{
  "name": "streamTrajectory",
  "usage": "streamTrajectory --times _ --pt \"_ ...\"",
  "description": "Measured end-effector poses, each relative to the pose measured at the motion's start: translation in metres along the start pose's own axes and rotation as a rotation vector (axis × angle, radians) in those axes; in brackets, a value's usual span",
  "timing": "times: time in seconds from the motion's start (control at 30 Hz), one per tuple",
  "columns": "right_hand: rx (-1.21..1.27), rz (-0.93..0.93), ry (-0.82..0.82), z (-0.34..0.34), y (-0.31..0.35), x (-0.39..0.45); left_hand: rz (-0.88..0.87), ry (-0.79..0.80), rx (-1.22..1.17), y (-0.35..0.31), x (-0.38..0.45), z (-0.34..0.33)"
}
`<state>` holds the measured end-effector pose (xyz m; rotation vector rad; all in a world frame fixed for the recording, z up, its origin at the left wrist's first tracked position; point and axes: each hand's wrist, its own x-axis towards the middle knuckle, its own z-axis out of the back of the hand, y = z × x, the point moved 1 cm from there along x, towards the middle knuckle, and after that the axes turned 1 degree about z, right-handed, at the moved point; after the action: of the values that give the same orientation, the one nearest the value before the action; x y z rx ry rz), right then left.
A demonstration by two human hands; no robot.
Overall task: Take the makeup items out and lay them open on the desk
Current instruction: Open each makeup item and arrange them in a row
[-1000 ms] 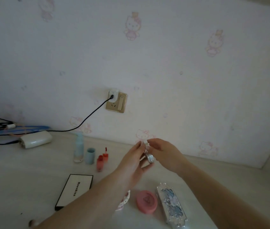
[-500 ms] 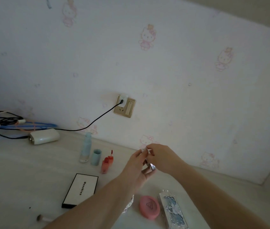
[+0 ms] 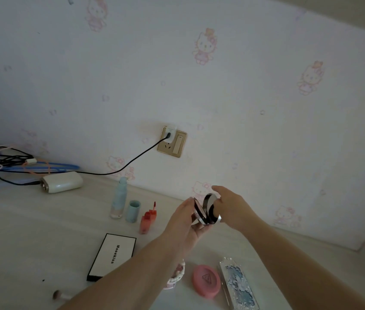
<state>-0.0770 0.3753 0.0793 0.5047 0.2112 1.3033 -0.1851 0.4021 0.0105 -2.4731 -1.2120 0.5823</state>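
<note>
Now we see the round compact [image 3: 206, 210] has sprung open since a moment ago: left hand [image 3: 186, 222] fingers grip its base, right hand [image 3: 228, 205] fingers hold the lid, above the bench [image 3: 31, 231] near its back edge, ready for laying down.

A white charger-like box [image 3: 62, 182] lies beside tangled cables [image 3: 9, 163].

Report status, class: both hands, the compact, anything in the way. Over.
Left hand grips the round compact, right hand holds its lid part-open. Compact above the desk, not yet laid down. Pink compact and blue palette lie below.
</note>
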Motion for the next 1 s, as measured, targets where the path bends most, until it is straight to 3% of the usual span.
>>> streamTrajectory --times 0.17,0.33,0.53,0.83,1.0 --pt "0.287 -0.097 -0.056 -0.005 -0.022 0.012 0.030 -0.146 0.075 -0.008 0.008 0.006" --pt "0.371 -0.172 -0.092 -0.016 -0.039 0.022 0.007 -0.179 0.119 -0.013 0.008 0.020" --pt "0.363 -0.164 -0.081 -0.036 -0.044 0.030 -0.053 -0.389 0.521 -0.022 0.022 0.030" --pt "0.339 -0.146 -0.061 -0.061 -0.051 0.036 0.013 -0.388 0.813 -0.034 0.026 0.038" --pt "0.367 -0.138 -0.039 -0.071 -0.057 0.040 0.063 -0.335 0.785 -0.030 0.029 0.053"
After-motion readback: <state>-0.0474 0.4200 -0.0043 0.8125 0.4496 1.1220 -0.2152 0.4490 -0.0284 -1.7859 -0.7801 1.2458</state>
